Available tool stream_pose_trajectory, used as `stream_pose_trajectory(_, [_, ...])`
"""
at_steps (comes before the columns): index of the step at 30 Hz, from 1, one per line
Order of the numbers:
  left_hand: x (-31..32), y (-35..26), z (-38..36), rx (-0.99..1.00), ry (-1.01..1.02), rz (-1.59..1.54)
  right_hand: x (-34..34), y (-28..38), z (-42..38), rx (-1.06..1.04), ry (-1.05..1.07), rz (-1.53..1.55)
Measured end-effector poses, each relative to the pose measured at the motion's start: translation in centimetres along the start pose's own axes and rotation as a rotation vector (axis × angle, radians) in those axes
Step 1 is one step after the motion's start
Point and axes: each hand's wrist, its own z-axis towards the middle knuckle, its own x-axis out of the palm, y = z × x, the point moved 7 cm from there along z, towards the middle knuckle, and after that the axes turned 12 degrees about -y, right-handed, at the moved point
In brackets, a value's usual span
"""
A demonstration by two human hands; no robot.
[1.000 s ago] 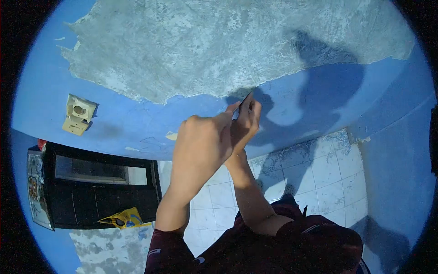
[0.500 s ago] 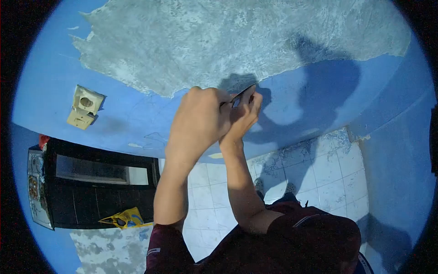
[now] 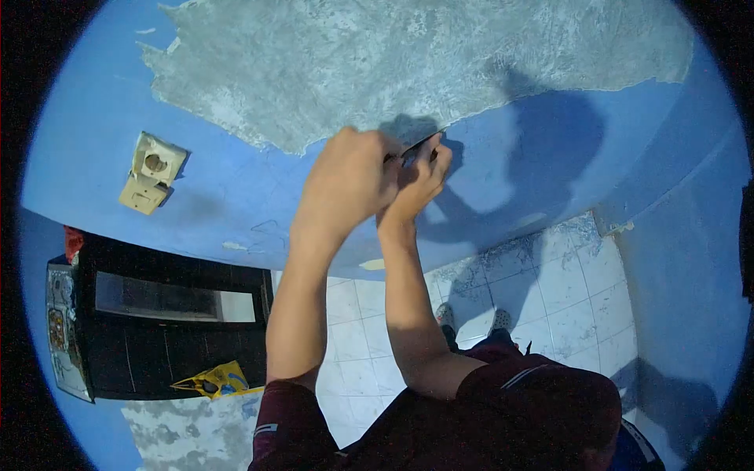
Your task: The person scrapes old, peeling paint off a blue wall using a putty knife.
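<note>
My left hand (image 3: 345, 180) is closed in a fist around a scraper, its handle hidden by the fingers. The scraper's thin dark blade (image 3: 419, 144) sticks out to the right, close against the blue wall (image 3: 479, 173), just below the ragged edge of the bare grey plaster (image 3: 369, 71). Bent fingers of my right hand (image 3: 420, 184) grip near the blade, its fingertips right by the blade's far end. The right wrist sits behind and just right of the left one, and both hands cast a shadow on the wall.
A broken cream socket and switch plate (image 3: 153, 169) juts from the wall at left. Below it stands a dark cabinet (image 3: 181, 345) with a yellow bag (image 3: 224, 379) beside it. My feet (image 3: 501, 320) stand on white floor tiles (image 3: 550, 290); a side wall (image 3: 683, 275) closes the right.
Both hands and the blade have shifted slightly up in the view, with the grip unchanged. The view itself has moved a little, carrying the plaster edge upward.
</note>
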Motion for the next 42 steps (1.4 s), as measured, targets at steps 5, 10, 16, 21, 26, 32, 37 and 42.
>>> stream_pose_trajectory(5, [0.1, 1.5, -0.7, 0.072, -0.021, -0.096, -0.5, 1.1, -0.5, -0.254, -0.036, -0.220])
stream_pose_trajectory(10, [0.0, 3.0, -1.8, 0.012, -0.058, -0.141, -2.1, 1.4, -2.4, -0.412, 0.007, -0.207])
stream_pose_trajectory(16, [0.0, 3.8, -0.7, 0.018, -0.045, -0.211, -5.5, -2.3, -6.3, -0.540, 0.385, -0.223])
stream_pose_trajectory(21, [-0.2, 3.5, 1.2, 0.172, 0.016, -0.161, -6.7, -4.9, -4.7, -0.501, 0.504, -0.367])
stream_pose_trajectory(26, [-0.2, 3.5, 2.2, 0.149, 0.105, -0.141, -8.0, -7.5, -4.2, -0.468, 0.636, -0.501])
stream_pose_trajectory(32, [-0.9, 1.9, 2.4, 0.285, 0.089, -0.046, -9.0, -8.9, -5.4, -0.438, 0.762, -0.527])
stream_pose_trajectory(37, [-0.8, 0.9, 3.0, 0.334, 0.102, 0.048, -8.9, -9.6, -7.7, -0.344, 0.945, -0.547])
stream_pose_trajectory(42, [-0.7, -1.2, 3.3, 0.310, 0.139, 0.197, -9.3, -10.1, -9.3, -0.411, 1.132, -0.621])
